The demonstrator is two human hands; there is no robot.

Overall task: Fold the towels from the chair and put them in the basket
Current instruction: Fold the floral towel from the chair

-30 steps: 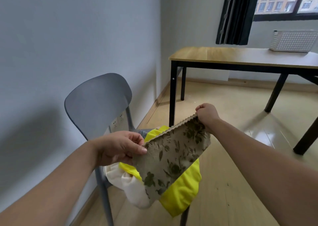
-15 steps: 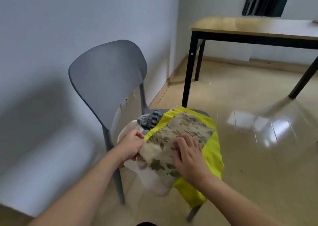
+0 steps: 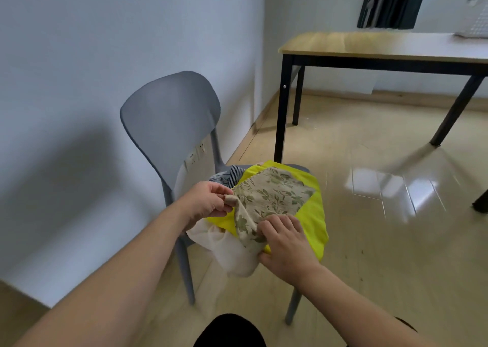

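A beige towel with a green leaf print lies spread on top of the pile on the grey chair. My left hand pinches its left corner, lifted slightly. My right hand grips the towel's near edge with curled fingers. Under it lie a bright yellow towel, a cream towel hanging over the seat's front, and a dark striped one at the back. The white perforated basket stands on the wooden table at the far right, partly cut off.
The wooden table with black legs stands beyond the chair, by a dark curtain. The chair is close to the white wall with sockets. Glossy floor spreads to the right. A dark shape, part of my own body, shows at the bottom edge.
The leaf-print towel went from held up in the air to laid on the pile. My right hand slid from its middle to the near edge. The head tilted up slightly.
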